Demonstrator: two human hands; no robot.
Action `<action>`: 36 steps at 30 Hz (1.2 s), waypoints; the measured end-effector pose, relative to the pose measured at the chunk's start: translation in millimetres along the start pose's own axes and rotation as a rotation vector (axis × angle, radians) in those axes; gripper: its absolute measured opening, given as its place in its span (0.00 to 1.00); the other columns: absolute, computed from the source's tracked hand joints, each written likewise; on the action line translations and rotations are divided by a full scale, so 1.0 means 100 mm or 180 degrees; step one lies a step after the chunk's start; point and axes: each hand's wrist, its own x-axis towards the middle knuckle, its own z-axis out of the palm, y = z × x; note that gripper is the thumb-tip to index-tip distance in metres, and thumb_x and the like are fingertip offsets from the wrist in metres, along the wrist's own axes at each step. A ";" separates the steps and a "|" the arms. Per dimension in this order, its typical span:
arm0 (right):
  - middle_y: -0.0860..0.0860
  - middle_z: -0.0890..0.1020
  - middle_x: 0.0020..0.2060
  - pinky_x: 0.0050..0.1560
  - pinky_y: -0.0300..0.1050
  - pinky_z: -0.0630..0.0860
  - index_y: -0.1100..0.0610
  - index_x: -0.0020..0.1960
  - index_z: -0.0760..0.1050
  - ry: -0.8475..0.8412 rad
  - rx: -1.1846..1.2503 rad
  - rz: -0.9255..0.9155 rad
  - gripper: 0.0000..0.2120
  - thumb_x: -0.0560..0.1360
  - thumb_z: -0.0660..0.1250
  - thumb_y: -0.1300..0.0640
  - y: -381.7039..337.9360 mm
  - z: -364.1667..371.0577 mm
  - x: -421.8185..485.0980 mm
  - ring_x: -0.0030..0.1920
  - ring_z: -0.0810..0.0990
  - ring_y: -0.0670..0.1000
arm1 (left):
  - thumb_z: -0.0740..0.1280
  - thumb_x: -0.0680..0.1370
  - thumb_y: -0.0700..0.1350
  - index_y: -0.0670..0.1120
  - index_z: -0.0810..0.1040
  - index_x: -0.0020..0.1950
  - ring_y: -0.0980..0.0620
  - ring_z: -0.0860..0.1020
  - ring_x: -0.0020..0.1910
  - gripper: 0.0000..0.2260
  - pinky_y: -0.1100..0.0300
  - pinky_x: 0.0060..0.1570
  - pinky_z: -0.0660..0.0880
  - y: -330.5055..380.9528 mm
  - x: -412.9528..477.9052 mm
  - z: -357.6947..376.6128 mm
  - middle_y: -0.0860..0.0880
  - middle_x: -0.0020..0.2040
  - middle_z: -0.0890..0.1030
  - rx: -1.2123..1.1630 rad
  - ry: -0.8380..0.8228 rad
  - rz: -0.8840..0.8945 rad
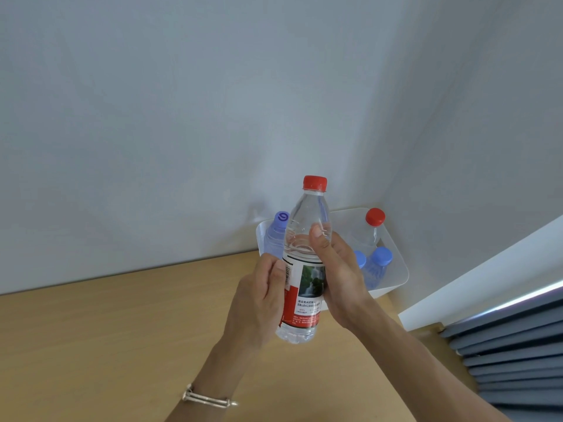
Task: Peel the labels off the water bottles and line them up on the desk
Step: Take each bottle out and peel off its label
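- Left hand [259, 300] and right hand [338, 269] both grip the red-capped bottle [306, 239] upright above the desk [122, 345].
- Label [304, 296] remains attached.

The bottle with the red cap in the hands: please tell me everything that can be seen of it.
The bottle is clear plastic, full of water, with a red cap screwed on. A label, red and white with a waterfall picture and a barcode, wraps its lower half, not yet peeled off. It is held nearly upright above the desk, in front of the white bin. The left hand grips the label side; the right hand holds the other side, thumb on the clear part.
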 end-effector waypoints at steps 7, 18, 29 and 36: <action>0.58 0.85 0.48 0.56 0.62 0.78 0.59 0.58 0.75 0.0064 -0.0036 -0.0093 0.34 0.64 0.69 0.34 -0.01 -0.01 0.01 0.49 0.84 0.58 | 0.60 0.76 0.61 0.60 0.73 0.48 0.63 0.80 0.44 0.08 0.61 0.43 0.79 0.02 -0.02 0.02 0.63 0.46 0.81 0.0080 -0.0028 0.0114; 0.54 0.84 0.48 0.56 0.61 0.78 0.52 0.56 0.75 0.0139 -0.0363 -0.0293 0.27 0.67 0.66 0.34 0.02 -0.02 0.01 0.50 0.84 0.54 | 0.53 0.80 0.57 0.51 0.74 0.55 0.52 0.81 0.40 0.15 0.50 0.41 0.77 -0.01 0.06 0.03 0.53 0.43 0.83 0.0804 -0.0064 0.0503; 0.54 0.85 0.48 0.55 0.59 0.79 0.53 0.55 0.76 0.0195 -0.0293 -0.0288 0.21 0.70 0.65 0.39 0.03 0.00 -0.01 0.49 0.85 0.54 | 0.50 0.75 0.57 0.47 0.77 0.52 0.47 0.80 0.34 0.21 0.49 0.34 0.78 -0.07 0.07 0.08 0.49 0.38 0.82 0.1192 0.0275 0.0625; 0.54 0.84 0.50 0.56 0.61 0.78 0.51 0.56 0.75 0.0281 -0.0322 -0.0289 0.25 0.67 0.66 0.35 0.05 -0.02 0.00 0.51 0.84 0.55 | 0.66 0.76 0.49 0.54 0.73 0.46 0.59 0.82 0.48 0.02 0.52 0.43 0.80 0.00 0.02 0.08 0.55 0.48 0.83 0.0471 0.0177 0.0227</action>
